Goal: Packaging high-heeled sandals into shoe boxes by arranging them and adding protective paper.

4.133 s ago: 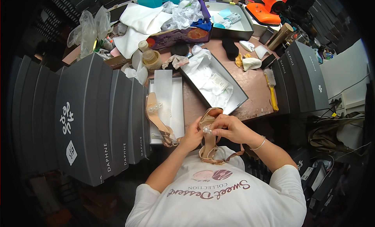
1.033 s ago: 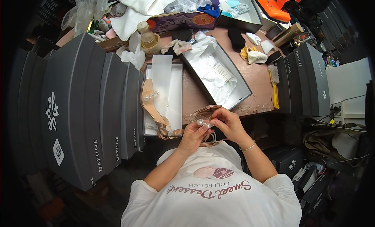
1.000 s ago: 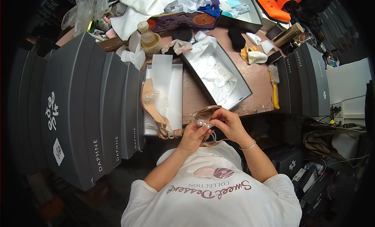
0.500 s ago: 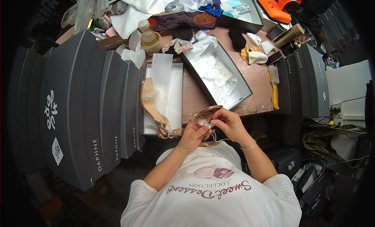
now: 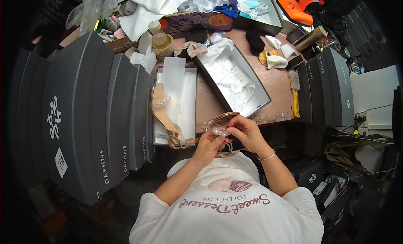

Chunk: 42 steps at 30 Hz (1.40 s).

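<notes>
Close to my body, at the table's front edge, both hands hold one sandal [image 5: 224, 116] with a clear strap and pearl-like beads. My left hand [image 5: 205, 146] is closed round its strap side, thumb by the beads. Fingers of my right hand [image 5: 245, 132] pinch at the beaded strap from the other side. The sandal's lower part is mostly hidden by my hands. A matching beaded sandal [image 5: 158, 103] in rose-gold lies in a shoebox [image 5: 190, 82] to the left, on white tissue, its ankle strap hanging over the near edge.
A second shoebox [image 5: 262, 93] with crumpled tissue [image 5: 235, 78] lies tilted mid-table. Stacked dark shoeboxes stand left [image 5: 82, 118] and right [image 5: 333, 88]. A yellow-handled brush [image 5: 295, 97] leans by the right stack. Behind are a bottle [image 5: 158, 36], cloths and an orange tool [image 5: 294, 11].
The sandal in my hands has tilted very slightly and my right fingers have shifted a little on the beads. The rest looks the same.
</notes>
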Available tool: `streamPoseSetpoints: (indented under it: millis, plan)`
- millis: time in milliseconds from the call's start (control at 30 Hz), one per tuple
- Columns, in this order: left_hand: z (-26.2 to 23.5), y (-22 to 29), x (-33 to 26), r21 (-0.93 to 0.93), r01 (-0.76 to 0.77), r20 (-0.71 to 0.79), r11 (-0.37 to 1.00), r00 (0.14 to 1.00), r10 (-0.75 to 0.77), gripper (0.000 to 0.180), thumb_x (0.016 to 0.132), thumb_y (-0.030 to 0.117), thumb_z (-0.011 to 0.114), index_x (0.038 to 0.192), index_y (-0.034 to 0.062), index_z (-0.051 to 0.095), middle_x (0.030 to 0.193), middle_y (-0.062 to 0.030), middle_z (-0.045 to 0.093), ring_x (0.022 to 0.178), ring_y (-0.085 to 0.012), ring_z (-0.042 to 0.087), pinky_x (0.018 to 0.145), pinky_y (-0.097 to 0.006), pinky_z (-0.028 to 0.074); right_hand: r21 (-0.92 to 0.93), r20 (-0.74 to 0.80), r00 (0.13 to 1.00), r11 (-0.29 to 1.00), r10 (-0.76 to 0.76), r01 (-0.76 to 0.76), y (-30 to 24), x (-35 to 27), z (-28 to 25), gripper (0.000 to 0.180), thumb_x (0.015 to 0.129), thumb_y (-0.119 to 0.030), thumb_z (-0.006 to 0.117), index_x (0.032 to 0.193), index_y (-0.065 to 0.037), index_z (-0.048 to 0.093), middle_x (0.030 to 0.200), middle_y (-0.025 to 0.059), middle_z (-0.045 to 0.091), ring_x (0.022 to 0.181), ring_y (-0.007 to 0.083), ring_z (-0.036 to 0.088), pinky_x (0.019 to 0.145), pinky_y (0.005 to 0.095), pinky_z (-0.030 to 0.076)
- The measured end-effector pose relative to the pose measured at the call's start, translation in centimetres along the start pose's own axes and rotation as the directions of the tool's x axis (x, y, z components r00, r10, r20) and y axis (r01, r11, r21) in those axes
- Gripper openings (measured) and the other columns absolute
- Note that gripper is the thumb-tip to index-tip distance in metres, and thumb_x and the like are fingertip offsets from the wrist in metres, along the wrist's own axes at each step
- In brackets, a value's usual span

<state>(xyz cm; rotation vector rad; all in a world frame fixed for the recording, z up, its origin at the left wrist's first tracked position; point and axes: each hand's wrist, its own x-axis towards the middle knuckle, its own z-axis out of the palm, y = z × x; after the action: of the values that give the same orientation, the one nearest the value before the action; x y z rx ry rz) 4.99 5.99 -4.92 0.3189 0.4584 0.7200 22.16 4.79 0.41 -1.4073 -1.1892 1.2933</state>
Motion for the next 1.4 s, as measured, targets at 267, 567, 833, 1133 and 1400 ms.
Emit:
streamPoseSetpoints:
  millis: [267, 567, 833, 1133, 1400]
  plan:
    - [-0.7, 0.1, 0.1, -0.029, -0.013, 0.059, 0.999, 0.998, 0.015, 0.017, 0.089, 0.009, 0.065, 0.105, 0.0060, 0.059, 0.092, -0.0029, 0.064, 0.085, -0.0124, 0.062, 0.090, -0.038, 0.054, -0.019, 0.026, 1.000, 1.000, 0.005, -0.004, -0.1, -0.1, 0.0, 0.012, 0.086, -0.005, 0.067, 0.091, 0.001, 0.058, 0.077, -0.0001, 0.060, 0.069, 0.0044, 0.054, 0.062, 0.0210, 0.047]
    - [-1.1, 0.1, 0.1, -0.024, 0.009, 0.117, 1.000, 0.993, -0.006, 0.019, 0.089, 0.009, 0.065, 0.106, 0.0060, 0.058, 0.092, -0.0020, 0.063, 0.085, -0.0121, 0.062, 0.090, -0.037, 0.054, -0.009, 0.047, 0.998, 0.999, 0.035, -0.035, -0.6, -0.2, 0.0, 0.011, 0.086, -0.005, 0.067, 0.091, 0.001, 0.059, 0.077, 0.0001, 0.060, 0.070, 0.0044, 0.054, 0.062, 0.0214, 0.047]
    - [-0.7, 0.1, -0.2, -0.022, 0.015, 0.049, 1.000, 0.999, -0.013, 0.019, 0.090, 0.010, 0.064, 0.108, 0.0060, 0.062, 0.093, -0.0024, 0.063, 0.082, -0.0106, 0.060, 0.088, -0.035, 0.054, 0.032, 0.027, 0.999, 0.999, 0.030, -0.031, 0.0, 0.0, -0.2, 0.012, 0.086, -0.005, 0.067, 0.091, 0.001, 0.058, 0.078, -0.0009, 0.060, 0.070, 0.0042, 0.054, 0.063, 0.0210, 0.047]
    - [-1.2, -0.1, -0.1, -0.034, -0.017, 0.052, 0.999, 0.998, 0.019, 0.013, 0.090, 0.010, 0.064, 0.102, 0.0059, 0.063, 0.090, -0.0021, 0.063, 0.080, -0.0104, 0.060, 0.086, -0.033, 0.054, 0.001, 0.039, 0.999, 1.000, 0.010, -0.010, -0.1, -0.1, 0.0, 0.011, 0.086, -0.005, 0.068, 0.090, 0.001, 0.059, 0.078, -0.0005, 0.060, 0.071, 0.0042, 0.054, 0.063, 0.0209, 0.047]
    - [-1.0, 0.6, -0.1, -0.011, 0.053, 0.091, 0.999, 0.995, -0.051, 0.014, 0.089, 0.010, 0.065, 0.101, 0.0053, 0.061, 0.089, -0.0020, 0.062, 0.081, -0.0099, 0.060, 0.086, -0.034, 0.054, -0.001, 0.055, 0.998, 1.000, 0.015, -0.015, -0.3, -0.3, -0.1, 0.012, 0.086, -0.005, 0.068, 0.090, 0.001, 0.059, 0.078, 0.0000, 0.061, 0.071, 0.0048, 0.055, 0.063, 0.0214, 0.047]
